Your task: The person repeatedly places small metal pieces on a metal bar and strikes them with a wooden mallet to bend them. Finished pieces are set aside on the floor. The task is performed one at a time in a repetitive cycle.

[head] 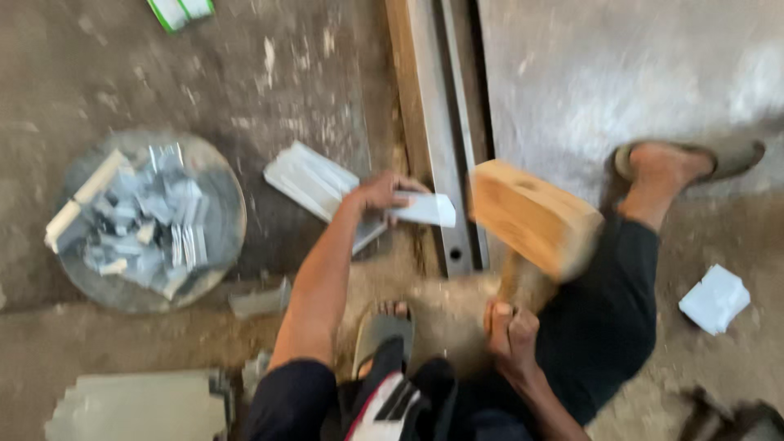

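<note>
1. One wooden mallet [535, 216] shows, its block head blurred and raised just right of the long metal rail [445, 139] that runs up the concrete floor [621, 73].
2. The right hand [510, 331] is closed around the mallet's handle, below the head and nearer the body than the rail's end.
3. One small white metal piece [425, 208] lies across the rail's left edge. The left hand [380, 194] grips its left end, fingers wrapped over it.
4. One ribbed white plate [314, 184] rests on the floor just left of the rail, partly under the left hand.
5. One round pan [224, 245] sits well left of the rail, filled with many small metal pieces [147, 216]; the blur prevents a count.
6. Two sandalled feet are visible: one [382, 327] below the rail's end, one [686, 159] right of it.
7. One white scrap [714, 298], perhaps paper, lies far right of the rail.
</note>
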A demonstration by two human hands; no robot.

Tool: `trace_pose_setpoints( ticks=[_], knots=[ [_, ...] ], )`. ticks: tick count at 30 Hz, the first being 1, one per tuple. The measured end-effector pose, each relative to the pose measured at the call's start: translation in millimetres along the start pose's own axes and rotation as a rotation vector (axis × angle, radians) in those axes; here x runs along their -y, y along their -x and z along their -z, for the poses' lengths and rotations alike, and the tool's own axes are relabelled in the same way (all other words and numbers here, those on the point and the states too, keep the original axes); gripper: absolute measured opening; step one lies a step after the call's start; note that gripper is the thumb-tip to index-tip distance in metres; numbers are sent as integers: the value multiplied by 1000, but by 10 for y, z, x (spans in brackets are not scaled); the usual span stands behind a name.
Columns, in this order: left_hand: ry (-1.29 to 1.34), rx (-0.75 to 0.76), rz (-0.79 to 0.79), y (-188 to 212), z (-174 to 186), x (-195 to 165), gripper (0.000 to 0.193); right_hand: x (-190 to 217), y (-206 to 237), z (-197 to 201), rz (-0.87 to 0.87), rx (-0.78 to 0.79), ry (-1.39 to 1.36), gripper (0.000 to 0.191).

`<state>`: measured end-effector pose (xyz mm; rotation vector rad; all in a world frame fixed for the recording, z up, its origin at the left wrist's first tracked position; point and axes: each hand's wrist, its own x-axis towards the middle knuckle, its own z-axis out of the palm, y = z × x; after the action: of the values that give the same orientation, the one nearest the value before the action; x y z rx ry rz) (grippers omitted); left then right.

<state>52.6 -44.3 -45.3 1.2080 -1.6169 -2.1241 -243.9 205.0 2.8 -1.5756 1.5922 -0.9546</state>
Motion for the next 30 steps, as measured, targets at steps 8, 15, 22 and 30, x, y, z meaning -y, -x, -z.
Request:
trace_pose_setpoints(
  ticks=[8,15,22,30],
  knots=[
    [-122,-221,57,-56,-53,119,30,-258,-70,18,-390,-89,-538,43],
    [-504,-446,-213,-289,-43,326,51,-479,-75,-76,-457,-1,-319,48],
    [-634,-569,-399,-278,-122,426,60,-290,-124,-107,-674,187,-579,53],
    [-474,-515,-301,-198,-171,415,38,-374,-39,-108,-681,142,-601,54]
  ],
)
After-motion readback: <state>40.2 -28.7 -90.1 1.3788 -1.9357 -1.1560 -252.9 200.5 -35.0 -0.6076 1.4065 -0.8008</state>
